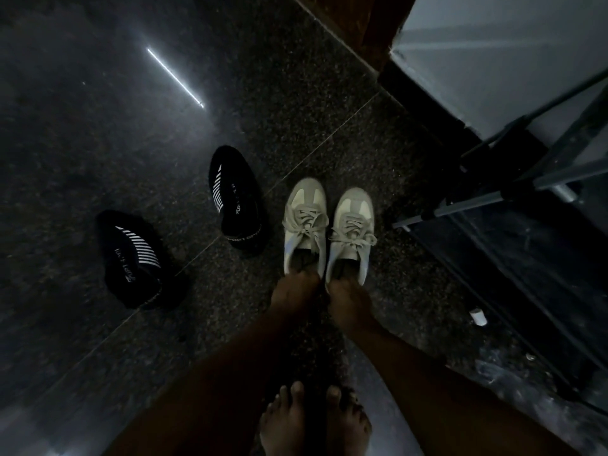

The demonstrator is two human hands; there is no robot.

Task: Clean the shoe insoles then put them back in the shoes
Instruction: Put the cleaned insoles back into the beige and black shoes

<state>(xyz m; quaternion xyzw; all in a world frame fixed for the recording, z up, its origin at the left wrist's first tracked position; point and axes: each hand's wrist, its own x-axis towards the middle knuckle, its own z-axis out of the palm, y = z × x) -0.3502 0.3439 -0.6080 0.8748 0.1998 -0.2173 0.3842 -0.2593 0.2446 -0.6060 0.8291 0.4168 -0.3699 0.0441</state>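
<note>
Two pale laced sneakers stand side by side on the dark floor, toes pointing away from me: the left sneaker (304,225) and the right sneaker (352,235). My left hand (294,291) grips the heel of the left sneaker, its fingers hooked into the opening. My right hand (350,301) grips the heel of the right sneaker the same way. Two black slip-on shoes with white stripes lie further left, one (235,199) near the sneakers and one (135,258) apart from it. No insole shows; the light is dim.
My bare feet (312,419) stand at the bottom centre. A tripod's metal legs (487,199) and a dark stand fill the right side below a pale wall (493,60). A small white object (477,316) lies on the floor at the right.
</note>
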